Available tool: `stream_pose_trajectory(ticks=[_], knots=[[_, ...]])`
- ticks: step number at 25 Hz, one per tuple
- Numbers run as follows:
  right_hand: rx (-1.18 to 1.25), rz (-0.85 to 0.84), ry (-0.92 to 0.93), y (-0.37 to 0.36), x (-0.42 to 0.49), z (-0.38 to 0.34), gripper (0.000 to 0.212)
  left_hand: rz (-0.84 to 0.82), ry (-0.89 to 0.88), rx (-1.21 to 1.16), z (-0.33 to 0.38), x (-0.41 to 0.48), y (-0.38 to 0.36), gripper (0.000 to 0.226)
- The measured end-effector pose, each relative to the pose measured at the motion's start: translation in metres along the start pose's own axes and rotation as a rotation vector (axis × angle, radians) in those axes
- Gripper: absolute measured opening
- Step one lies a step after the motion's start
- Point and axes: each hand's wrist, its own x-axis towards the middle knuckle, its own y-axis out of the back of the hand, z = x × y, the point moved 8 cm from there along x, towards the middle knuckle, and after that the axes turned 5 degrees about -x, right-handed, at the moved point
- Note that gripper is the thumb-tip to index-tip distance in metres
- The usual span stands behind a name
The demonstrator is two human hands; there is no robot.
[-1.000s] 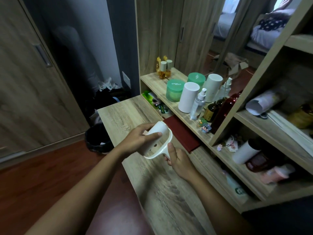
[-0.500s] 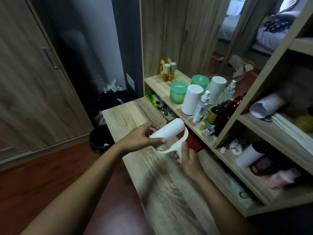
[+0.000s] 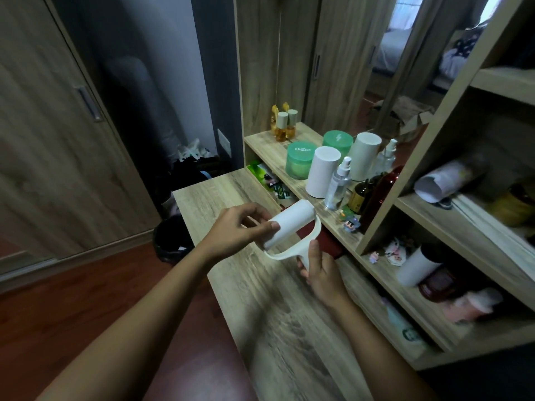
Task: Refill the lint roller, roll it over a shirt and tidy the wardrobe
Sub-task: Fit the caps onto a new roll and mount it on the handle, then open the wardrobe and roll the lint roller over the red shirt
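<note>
Above the desk point(image 3: 231, 195), lint roller point(image 3: 292, 224)

lint roller point(image 3: 292, 233) | white, roll fitted | tilted, held above wooden desktop point(image 3: 278, 308)

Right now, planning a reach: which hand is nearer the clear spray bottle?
Right. The right hand is below the spray bottle; the left hand is farther left.

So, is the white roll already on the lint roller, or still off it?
On it. The white roll sits inside the lint roller's frame; left hand grips the roll, right hand the handle. Fully seated: cannot tell.
</note>
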Motion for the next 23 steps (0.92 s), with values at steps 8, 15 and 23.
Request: stream_pose_trajectory(ticks=[8, 15, 23], knots=[[-0.022, -0.066, 0.025, -0.043, 0.016, 0.0, 0.069, 0.223, -0.001, 0.065, 0.001, -0.023, 0.053, 0.003], [-0.066, -0.093, 0.004, -0.191, 0.036, -0.018, 0.062, 0.431, 0.075, 0.135, -0.08, -0.059, 0.219, 0.031], [0.037, -0.103, -0.06, -0.406, 0.069, -0.069, 0.057, 0.564, 0.151, 0.397, -0.157, -0.098, 0.419, 0.034]])
